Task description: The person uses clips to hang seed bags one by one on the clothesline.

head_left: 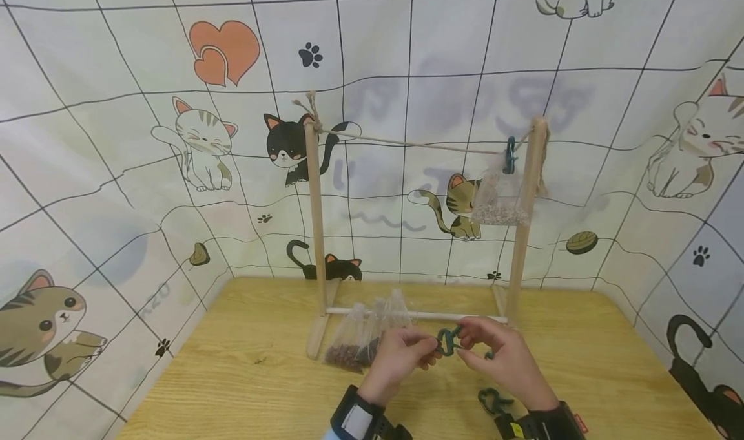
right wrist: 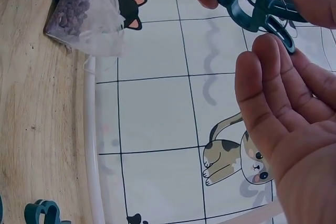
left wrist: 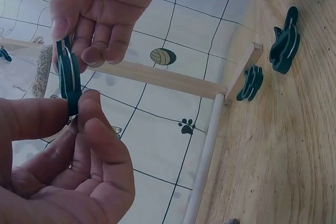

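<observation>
A dark green plastic spring clip (head_left: pixel 446 342) is held between both hands above the table. My left hand (head_left: pixel 401 357) pinches its jaw end between thumb and fingers. My right hand (head_left: pixel 507 357) has thumb and fingers on the two handles, seen closer in the right wrist view, where the clip (right wrist: pixel 254 3) shows a rounded opening and a thin wire spring. Two more green clips lie on the table: one clip (left wrist: pixel 285 40) nearer to me, another clip (left wrist: pixel 250 83) by the frame's foot.
Behind the hands stands a wooden frame (head_left: pixel 316 220) with a twine line (head_left: pixel 407 144). A green clip (head_left: pixel 510 156) holds a sheer pouch (head_left: pixel 501 201) on the line's right end. Several filled sheer pouches (head_left: pixel 345 353) sit at the frame's left foot.
</observation>
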The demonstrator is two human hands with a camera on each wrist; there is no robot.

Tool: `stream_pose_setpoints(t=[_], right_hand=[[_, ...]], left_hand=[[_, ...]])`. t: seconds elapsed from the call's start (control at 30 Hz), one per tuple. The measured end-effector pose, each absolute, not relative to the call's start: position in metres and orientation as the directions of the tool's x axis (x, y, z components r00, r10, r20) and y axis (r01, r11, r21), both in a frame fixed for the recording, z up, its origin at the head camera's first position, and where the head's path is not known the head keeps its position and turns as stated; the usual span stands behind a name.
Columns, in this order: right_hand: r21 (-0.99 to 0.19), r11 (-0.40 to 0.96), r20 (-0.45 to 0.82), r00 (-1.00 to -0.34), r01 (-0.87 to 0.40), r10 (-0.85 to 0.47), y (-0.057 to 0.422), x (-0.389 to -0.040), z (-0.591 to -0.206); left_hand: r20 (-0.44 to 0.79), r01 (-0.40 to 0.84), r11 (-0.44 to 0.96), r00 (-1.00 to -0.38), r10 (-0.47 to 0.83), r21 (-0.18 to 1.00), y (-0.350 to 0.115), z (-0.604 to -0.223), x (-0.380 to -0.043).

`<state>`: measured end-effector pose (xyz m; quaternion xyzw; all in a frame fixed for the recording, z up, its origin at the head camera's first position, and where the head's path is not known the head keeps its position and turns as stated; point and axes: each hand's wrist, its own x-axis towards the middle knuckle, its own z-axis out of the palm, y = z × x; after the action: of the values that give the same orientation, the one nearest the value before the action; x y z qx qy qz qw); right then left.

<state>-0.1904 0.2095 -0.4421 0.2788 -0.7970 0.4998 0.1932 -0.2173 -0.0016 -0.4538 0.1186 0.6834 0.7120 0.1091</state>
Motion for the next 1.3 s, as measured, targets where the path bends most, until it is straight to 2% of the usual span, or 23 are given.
stream_pose_setpoints(t=[0.1,0.2,0.33,0.6,0.73,0.87,1.13,1.3], right_hand=[[-0.680,0.373,0.589,-0.773,-0.632,-0.236,0.209,-0.190,-0.443],[-0.667,0.420,0.591,-0.780,-0.616,-0.205,0.209,-0.190,-0.444],[-0.652,0.480,0.591,-0.790,-0.587,-0.164,0.210,-0.191,-0.445],[-0.634,0.549,0.583,-0.803,-0.544,-0.124,0.214,-0.192,-0.447],[-0.648,0.574,0.554,-0.827,-0.501,-0.096,0.215,-0.192,-0.447],[-0.653,0.578,0.552,-0.830,-0.490,-0.080,0.217,-0.194,-0.449],[-0.652,0.608,0.531,-0.845,-0.453,-0.060,0.219,-0.195,-0.453],[-0.681,0.586,0.510,-0.859,-0.440,-0.052,0.221,-0.195,-0.452]], left_hand=[[0.059,0.069,0.021,-0.948,0.312,0.997,-0.001,-0.454,-0.218],[0.152,0.200,0.161,-0.951,0.268,0.966,-0.004,-0.455,-0.221],[0.288,0.348,0.366,-0.934,0.211,0.863,-0.010,-0.455,-0.233],[0.415,0.447,0.585,-0.888,0.199,0.676,-0.018,-0.451,-0.272],[0.405,0.442,0.657,-0.887,0.220,0.611,-0.020,-0.453,-0.293],[0.320,0.378,0.730,-0.920,0.227,0.570,-0.020,-0.456,-0.314],[0.163,0.296,0.779,-0.955,0.247,0.553,-0.021,-0.464,-0.340],[0.098,0.263,0.760,-0.962,0.256,0.594,-0.023,-0.472,-0.352]])
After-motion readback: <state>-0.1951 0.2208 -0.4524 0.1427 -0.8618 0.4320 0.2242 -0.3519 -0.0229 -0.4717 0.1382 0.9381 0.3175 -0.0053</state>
